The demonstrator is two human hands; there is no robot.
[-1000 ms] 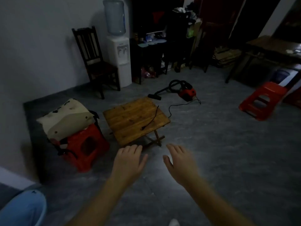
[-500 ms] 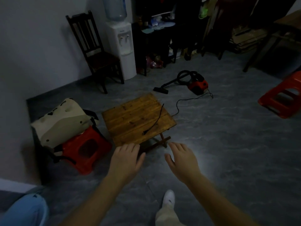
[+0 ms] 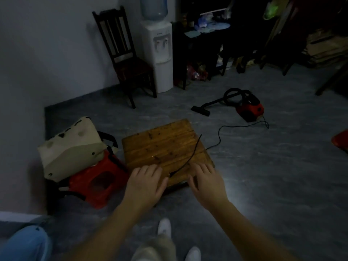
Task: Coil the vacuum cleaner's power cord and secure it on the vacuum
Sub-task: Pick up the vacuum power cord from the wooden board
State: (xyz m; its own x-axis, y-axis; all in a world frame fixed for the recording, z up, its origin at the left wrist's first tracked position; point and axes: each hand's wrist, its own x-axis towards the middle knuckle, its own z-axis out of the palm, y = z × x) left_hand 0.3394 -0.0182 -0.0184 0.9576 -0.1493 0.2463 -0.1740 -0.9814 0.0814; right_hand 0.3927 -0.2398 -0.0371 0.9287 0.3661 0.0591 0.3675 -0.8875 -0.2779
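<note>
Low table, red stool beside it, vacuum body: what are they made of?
Low table: wood planks, matt orange-brown; grain lines and dark knots show.
Red stool: probably moulded plastic; uniform colour, smooth rounded cut-out in the top.
Vacuum body: likely a plastic shell, red and black with a slight sheen; too dim to be sure.

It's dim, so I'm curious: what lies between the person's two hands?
The head view shows the end of the power cord lying on the wooden table, between the left hand and right hand.
</note>
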